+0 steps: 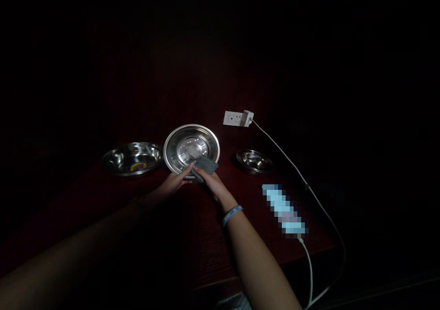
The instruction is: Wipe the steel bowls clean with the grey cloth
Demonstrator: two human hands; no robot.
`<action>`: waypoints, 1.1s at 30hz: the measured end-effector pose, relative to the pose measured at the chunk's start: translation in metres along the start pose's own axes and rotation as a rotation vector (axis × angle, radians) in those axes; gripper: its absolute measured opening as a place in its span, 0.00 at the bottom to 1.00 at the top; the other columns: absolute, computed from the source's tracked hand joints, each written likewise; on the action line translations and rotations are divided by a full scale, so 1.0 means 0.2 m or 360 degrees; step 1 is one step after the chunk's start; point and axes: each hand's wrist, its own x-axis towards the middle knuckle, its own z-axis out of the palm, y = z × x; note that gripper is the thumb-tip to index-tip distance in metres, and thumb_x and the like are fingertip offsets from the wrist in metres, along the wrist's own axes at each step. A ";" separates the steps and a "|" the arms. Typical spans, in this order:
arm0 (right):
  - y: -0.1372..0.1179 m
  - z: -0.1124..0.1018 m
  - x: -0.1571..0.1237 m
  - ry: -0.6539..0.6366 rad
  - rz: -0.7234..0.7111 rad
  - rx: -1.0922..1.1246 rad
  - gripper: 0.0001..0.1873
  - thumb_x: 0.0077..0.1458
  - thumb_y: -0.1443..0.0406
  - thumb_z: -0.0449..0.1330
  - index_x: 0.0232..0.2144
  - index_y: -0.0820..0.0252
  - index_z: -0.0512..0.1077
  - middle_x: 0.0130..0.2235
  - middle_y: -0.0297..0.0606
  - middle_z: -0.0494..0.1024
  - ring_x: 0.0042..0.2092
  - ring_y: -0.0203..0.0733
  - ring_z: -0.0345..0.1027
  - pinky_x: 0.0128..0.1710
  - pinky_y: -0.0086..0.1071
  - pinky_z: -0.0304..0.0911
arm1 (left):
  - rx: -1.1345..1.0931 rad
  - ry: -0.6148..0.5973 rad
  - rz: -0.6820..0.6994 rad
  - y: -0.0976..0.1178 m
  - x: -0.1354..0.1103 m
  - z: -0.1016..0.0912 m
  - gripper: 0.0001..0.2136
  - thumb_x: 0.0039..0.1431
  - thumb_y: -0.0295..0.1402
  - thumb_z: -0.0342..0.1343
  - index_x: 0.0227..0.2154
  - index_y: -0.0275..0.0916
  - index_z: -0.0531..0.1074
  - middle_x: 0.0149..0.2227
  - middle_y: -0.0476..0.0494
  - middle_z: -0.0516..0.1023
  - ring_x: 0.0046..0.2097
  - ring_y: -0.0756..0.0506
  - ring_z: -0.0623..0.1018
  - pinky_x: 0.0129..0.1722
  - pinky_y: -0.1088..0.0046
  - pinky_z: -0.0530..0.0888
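Observation:
A shiny steel bowl [173, 146] is tilted up so its inside faces me. My left hand [176, 182] grips its lower rim, thumb on the inner side and fingers underneath. At the bowl's lower right, my right hand [212, 181] holds a folded grey-green cloth [207, 164] against the rim. The cloth hangs over part of the bowl's edge and hides it. A wristband circles my right wrist.
On the dark red table [206, 236] a wider steel bowl [137, 156] with a yellow-red sticker stands left, a small steel bowl [254, 162] right. A lit phone [284, 211] lies nearer, its white cable [292, 163] running from a charger [246, 118] in the wall socket [231, 118].

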 end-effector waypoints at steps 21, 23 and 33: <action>-0.03 0.02 -0.03 -0.0005 -0.0032 0.0020 0.21 0.46 0.56 0.66 0.44 0.56 0.75 0.47 0.35 0.79 0.50 0.44 0.72 0.59 0.41 0.60 | 0.0058 0.0004 -0.0005 -0.02 0.02 -0.02 0.19 0.46 0.41 0.67 0.39 0.35 0.75 0.34 0.42 0.80 0.31 0.48 0.78 0.26 0.77 0.73; -0.03 0.02 -0.03 0.0012 -0.0022 0.0023 0.22 0.46 0.57 0.67 0.44 0.57 0.75 0.46 0.36 0.79 0.50 0.44 0.72 0.59 0.41 0.59 | 0.0051 -0.0002 0.0001 -0.02 0.02 -0.01 0.19 0.46 0.41 0.67 0.39 0.35 0.75 0.34 0.42 0.80 0.31 0.49 0.78 0.26 0.77 0.73; -0.03 0.02 -0.02 0.0021 0.0016 0.0018 0.22 0.46 0.57 0.66 0.44 0.57 0.75 0.46 0.36 0.80 0.49 0.43 0.72 0.59 0.40 0.60 | 0.0013 -0.0036 0.0032 -0.01 0.01 -0.01 0.18 0.47 0.38 0.67 0.41 0.36 0.75 0.37 0.42 0.80 0.33 0.48 0.79 0.29 0.76 0.73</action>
